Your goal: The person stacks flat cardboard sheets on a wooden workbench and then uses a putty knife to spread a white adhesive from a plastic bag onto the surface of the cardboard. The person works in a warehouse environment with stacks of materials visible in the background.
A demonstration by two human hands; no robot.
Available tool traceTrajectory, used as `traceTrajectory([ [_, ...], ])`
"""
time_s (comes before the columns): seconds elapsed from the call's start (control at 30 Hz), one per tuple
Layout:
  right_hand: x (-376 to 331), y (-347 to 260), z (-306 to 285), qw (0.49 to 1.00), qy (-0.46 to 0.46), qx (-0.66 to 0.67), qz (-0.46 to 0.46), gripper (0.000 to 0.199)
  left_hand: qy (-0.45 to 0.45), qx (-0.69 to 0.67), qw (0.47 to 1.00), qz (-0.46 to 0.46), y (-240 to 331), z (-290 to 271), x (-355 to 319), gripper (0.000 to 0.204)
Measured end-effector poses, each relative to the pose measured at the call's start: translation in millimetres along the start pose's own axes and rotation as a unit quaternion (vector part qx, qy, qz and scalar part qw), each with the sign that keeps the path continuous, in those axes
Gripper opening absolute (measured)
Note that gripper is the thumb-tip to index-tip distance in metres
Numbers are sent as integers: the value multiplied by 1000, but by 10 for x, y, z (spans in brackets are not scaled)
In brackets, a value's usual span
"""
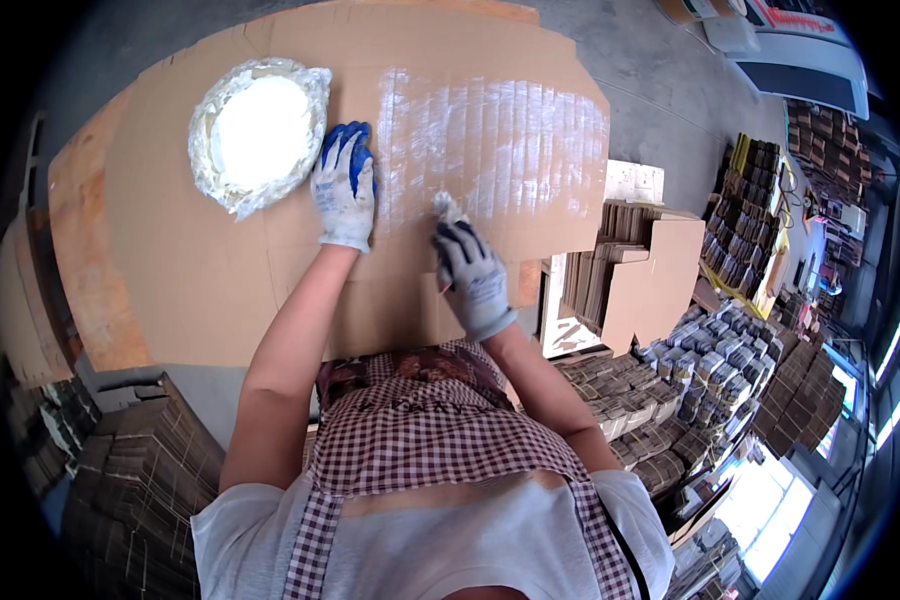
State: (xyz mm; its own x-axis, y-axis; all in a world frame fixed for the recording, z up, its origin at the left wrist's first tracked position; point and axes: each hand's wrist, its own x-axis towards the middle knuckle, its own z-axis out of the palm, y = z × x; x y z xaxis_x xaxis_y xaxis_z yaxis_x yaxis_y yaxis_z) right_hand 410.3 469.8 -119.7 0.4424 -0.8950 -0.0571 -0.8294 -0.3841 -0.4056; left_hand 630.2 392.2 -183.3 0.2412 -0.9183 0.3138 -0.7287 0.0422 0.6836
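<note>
My left hand [345, 190], in a white and blue work glove, lies flat on a brown cardboard sheet [300, 250], fingers stretched out. It rests between a plastic-lined round basin [207, 140] of bright white liquid and cardboard strips [500, 145] smeared with white. My right hand [470, 275], gloved alike, is closed round what looks like a brush [448, 207] with a white-coated tip. That tip is at the near edge of the smeared strips. Most of its handle is hidden in my fingers.
The cardboard covers a wooden table [95, 290]. Folded cardboard pieces [620, 250] stand by its right edge. Tied cardboard bundles [710, 350] fill the floor to the right, and another stack [135, 480] is at the near left. A vehicle [800, 60] stands at the far right.
</note>
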Motion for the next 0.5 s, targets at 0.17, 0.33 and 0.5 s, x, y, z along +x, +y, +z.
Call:
traceTrajectory([
  [0.17,199,232,-197,993,92,28,67,44,10,6,1000,-9,-46,-11,-44,35],
  [0.33,87,-299,-59,985,95,141,19,45,2,-26,1000,-13,-11,-9,0,38],
  [0.5,72,-111,-23,990,84,78,85,41,3,-27,999,-23,-35,-24,-15,44],
])
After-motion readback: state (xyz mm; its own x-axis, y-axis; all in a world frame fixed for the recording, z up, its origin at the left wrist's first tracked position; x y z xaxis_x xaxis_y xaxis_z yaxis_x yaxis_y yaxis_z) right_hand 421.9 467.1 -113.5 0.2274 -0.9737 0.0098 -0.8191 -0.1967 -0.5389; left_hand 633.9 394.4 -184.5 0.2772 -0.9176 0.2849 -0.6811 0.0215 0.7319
